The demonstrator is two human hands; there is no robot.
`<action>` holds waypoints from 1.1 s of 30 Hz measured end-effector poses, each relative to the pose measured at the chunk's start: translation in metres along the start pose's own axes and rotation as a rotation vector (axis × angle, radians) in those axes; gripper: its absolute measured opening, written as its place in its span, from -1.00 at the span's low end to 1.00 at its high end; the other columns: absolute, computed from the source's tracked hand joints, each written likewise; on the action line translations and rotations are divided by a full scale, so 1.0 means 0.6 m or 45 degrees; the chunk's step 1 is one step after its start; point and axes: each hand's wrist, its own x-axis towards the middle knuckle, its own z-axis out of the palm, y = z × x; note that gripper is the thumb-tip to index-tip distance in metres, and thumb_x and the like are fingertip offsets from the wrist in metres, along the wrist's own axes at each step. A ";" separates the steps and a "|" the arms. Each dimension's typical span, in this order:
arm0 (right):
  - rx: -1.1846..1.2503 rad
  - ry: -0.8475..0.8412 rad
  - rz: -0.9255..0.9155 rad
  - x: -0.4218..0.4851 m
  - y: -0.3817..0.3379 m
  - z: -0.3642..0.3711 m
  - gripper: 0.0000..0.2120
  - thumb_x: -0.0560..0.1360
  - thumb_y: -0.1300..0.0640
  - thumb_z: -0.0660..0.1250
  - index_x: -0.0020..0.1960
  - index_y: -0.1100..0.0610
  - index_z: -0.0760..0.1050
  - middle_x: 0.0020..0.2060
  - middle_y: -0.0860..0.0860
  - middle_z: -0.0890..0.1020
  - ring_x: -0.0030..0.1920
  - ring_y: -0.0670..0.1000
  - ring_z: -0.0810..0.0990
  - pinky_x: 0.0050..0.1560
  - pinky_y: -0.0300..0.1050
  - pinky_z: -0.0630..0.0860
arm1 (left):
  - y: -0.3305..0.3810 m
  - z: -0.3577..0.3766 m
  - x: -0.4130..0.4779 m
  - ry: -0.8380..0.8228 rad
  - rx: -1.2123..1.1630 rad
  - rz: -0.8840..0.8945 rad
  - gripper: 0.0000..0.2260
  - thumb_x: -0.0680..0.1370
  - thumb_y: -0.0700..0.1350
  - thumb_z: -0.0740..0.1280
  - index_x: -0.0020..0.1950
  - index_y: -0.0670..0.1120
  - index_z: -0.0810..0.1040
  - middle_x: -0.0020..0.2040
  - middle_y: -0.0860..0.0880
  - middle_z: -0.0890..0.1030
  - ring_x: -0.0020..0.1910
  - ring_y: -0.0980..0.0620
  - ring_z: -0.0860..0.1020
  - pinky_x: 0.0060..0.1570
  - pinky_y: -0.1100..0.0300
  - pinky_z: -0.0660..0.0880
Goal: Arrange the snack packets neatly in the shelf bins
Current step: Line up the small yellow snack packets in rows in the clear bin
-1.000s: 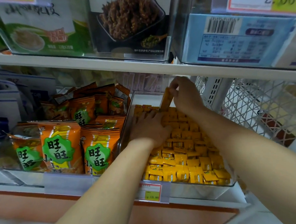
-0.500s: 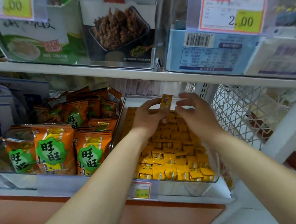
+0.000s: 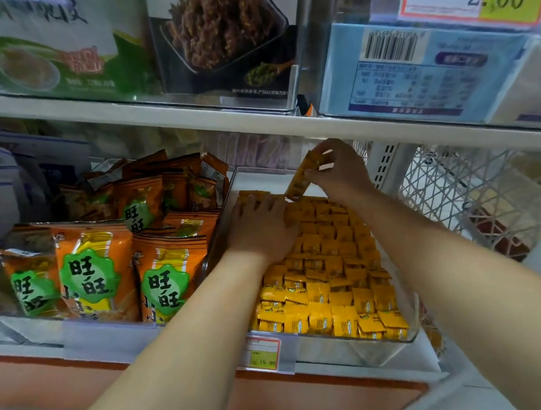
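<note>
The right hand point(image 3: 341, 172) reaches to the back of the clear plastic shelf bin point(image 3: 410, 335) and pinches a small stack of yellow-orange foil snack packets point(image 3: 303, 176) between thumb and fingers point(image 3: 325, 149), closed on the stack. The stack stands tilted, its lower end touching the top back row of the small yellow foil packets point(image 3: 330, 291) that fill the bin in tidy rows from front to back. The left hand point(image 3: 260, 228) lies palm down on the left rear part of those rows, its fingers spread flat and pressing on the packets, gripping nothing.

Just left of this bin, a second clear bin holds larger orange snack bags with green badges point(image 3: 166, 281), standing upright in front and leaning untidily behind. A yellow and red price tag point(image 3: 261, 353) is clipped to the shelf edge below the bin of small packets. Above, the white upper shelf board point(image 3: 268, 122) carries clear bins with a green and white box point(image 3: 51, 42), a black box picturing brown strips point(image 3: 222, 40) and a pale blue box with a barcode point(image 3: 410, 70). To the right stands a white wire mesh basket point(image 3: 472, 198).
</note>
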 end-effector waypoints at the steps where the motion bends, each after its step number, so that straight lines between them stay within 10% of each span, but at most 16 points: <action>1: -0.052 -0.042 -0.046 -0.001 0.001 0.003 -0.70 0.40 0.19 0.52 -0.01 -0.04 0.48 -0.16 -0.18 0.56 -0.18 -0.25 0.55 -0.24 -0.44 0.45 | -0.001 0.003 0.001 -0.004 -0.005 0.001 -0.47 0.62 0.21 0.07 0.56 0.05 0.22 0.59 -0.05 0.22 0.58 -0.16 0.08 0.51 -0.17 -0.05; 10: -0.930 -0.647 -0.245 -0.007 0.000 0.035 -0.69 0.61 0.14 0.28 0.31 -0.07 0.57 0.28 0.06 0.57 0.22 0.12 0.55 0.17 0.07 0.53 | 0.006 -0.005 -0.004 -0.006 -0.031 -0.009 -0.48 0.61 0.18 0.12 0.54 0.02 0.28 0.54 -0.07 0.29 0.54 -0.15 0.17 0.50 -0.18 0.07; 20: -0.762 -0.602 -0.083 0.000 0.037 0.000 -0.71 0.63 0.16 0.27 0.33 0.07 0.56 0.32 0.07 0.56 0.29 0.08 0.52 0.31 -0.01 0.41 | 0.018 0.007 0.003 -0.123 -0.003 0.097 -0.52 0.63 0.21 0.03 0.56 0.20 0.19 0.62 0.06 0.12 0.59 -0.13 0.02 0.51 -0.22 -0.12; 33: -0.712 -0.164 -0.107 -0.005 0.025 0.019 -0.80 0.52 0.27 0.30 -0.10 -0.04 0.45 -0.07 -0.04 0.47 -0.07 0.00 0.50 -0.18 -0.08 0.35 | 0.016 0.011 0.001 -0.119 -0.026 0.103 -0.50 0.56 0.25 0.02 0.51 0.28 0.23 0.60 0.05 0.19 0.57 -0.12 0.06 0.50 -0.24 -0.15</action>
